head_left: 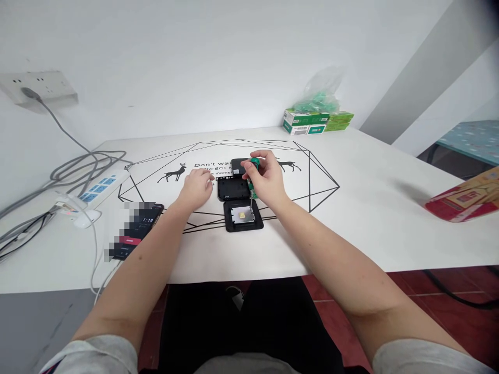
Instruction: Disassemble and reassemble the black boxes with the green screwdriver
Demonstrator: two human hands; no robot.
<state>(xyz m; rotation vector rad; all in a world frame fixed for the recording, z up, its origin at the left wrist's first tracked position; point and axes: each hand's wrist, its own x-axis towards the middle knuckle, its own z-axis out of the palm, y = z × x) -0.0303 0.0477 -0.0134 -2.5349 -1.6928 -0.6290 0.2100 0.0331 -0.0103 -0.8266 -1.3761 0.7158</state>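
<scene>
My right hand [270, 179] is closed around a screwdriver with a green handle [254, 161]. The screwdriver stands nearly upright, its thin shaft reaching down to the right side of a silver plate [249, 217]. That plate, with a small pale yellow square on it, lies inside a black square housing [230, 226]. Just behind sits an open black casing half [232, 188]. Farther back is another flat black piece [237, 164] with a small white label, partly covered by my right hand. My left hand [198, 188] rests on the table left of the casing half, fingers loosely bent and holding nothing.
A lit phone [142, 228] lies beside my left forearm. A power strip [102, 186], a white mouse [87, 218] and tangled cables are at the left. Green and white boxes [306, 122] carrying a plastic bag [323, 93] stand at the back; a red-and-tan package [463, 197] is at right.
</scene>
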